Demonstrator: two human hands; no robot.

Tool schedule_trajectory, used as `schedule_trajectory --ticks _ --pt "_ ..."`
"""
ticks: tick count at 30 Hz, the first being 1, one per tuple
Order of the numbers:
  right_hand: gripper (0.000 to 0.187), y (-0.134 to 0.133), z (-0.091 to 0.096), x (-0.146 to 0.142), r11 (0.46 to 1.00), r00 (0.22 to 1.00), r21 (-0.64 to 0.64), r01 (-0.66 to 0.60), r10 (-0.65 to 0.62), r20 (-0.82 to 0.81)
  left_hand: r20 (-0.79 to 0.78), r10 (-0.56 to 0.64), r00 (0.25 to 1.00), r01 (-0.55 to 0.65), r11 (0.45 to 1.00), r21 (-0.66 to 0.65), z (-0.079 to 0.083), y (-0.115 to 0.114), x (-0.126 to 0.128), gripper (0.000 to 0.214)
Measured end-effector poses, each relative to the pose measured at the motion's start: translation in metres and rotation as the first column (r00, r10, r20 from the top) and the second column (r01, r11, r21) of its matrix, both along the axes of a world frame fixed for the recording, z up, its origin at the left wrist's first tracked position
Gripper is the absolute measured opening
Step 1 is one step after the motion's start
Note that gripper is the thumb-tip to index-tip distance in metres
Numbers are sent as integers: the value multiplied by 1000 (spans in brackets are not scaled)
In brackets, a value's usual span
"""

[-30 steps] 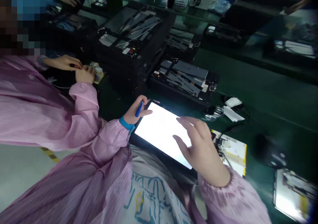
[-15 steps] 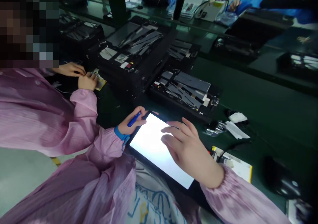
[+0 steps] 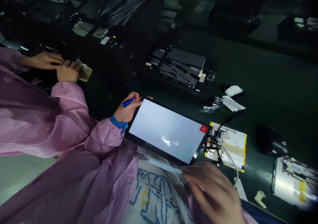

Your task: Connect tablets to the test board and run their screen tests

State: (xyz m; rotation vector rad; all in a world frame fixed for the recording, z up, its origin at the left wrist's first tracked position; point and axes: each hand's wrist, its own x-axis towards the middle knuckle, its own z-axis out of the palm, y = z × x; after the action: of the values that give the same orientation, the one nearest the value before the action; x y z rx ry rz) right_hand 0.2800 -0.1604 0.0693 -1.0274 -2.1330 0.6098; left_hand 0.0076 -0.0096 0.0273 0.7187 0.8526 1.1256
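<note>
The black-framed rectangular tablet [image 3: 166, 129] lies flat on the dark green bench mat [image 3: 278, 84] at the middle of the frame, its pale grey screen unlit, with a small red square label [image 3: 203, 128] at its right corner; the person's left hand [image 3: 126, 108] sits at the tablet's left end, closed around a slim blue pen [image 3: 128, 102]; the right hand [image 3: 211, 192], blurred at the lower right of the frame, curls its fingers beside the end of a thin clear plastic sheet [image 3: 161, 162] along the tablet's near edge, though whether it grips the sheet I cannot tell; so far, the sheet lies off the screen and the label remains on; a black tray of grey parts [image 3: 180, 66] sits at upper centre, a yellow-edged white circuit card [image 3: 231, 147] just right of the tablet; at the upper left, a co-worker's pink-sleeved hands [image 3: 53, 65] work on a small card [image 3: 85, 72].
</note>
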Motion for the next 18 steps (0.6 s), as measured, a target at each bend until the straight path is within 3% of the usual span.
schedule_trajectory --ticks 6,8,11,13,15,16,18 --pt "22 -5 -17 -68 985 989 83 -151 151 1 -40 38 998 -38 999 0 2 -1 2 32" --pt "24 -2 -16 -75 974 979 98 -203 201 28 -56 52 997 -53 999 -1 2 -1 2 31" --pt "27 4 -11 -60 973 981 132 -192 185 60 -72 72 995 -73 997 -11 2 0 2 30" --pt "26 9 -6 -38 986 995 136 -94 88 46 -84 72 994 -74 997 -18 1 1 1 29" --pt "23 18 -2 -13 990 996 109 87 -88 0 -95 67 993 -69 997 -26 1 2 1 28" --pt "21 25 -1 0 974 977 80 214 -212 -35 -99 64 993 -67 997 -29 0 2 1 27" --pt "14 42 -2 22 878 867 35 478 -465 -180 -102 62 993 -66 997 -32 0 2 1 26"
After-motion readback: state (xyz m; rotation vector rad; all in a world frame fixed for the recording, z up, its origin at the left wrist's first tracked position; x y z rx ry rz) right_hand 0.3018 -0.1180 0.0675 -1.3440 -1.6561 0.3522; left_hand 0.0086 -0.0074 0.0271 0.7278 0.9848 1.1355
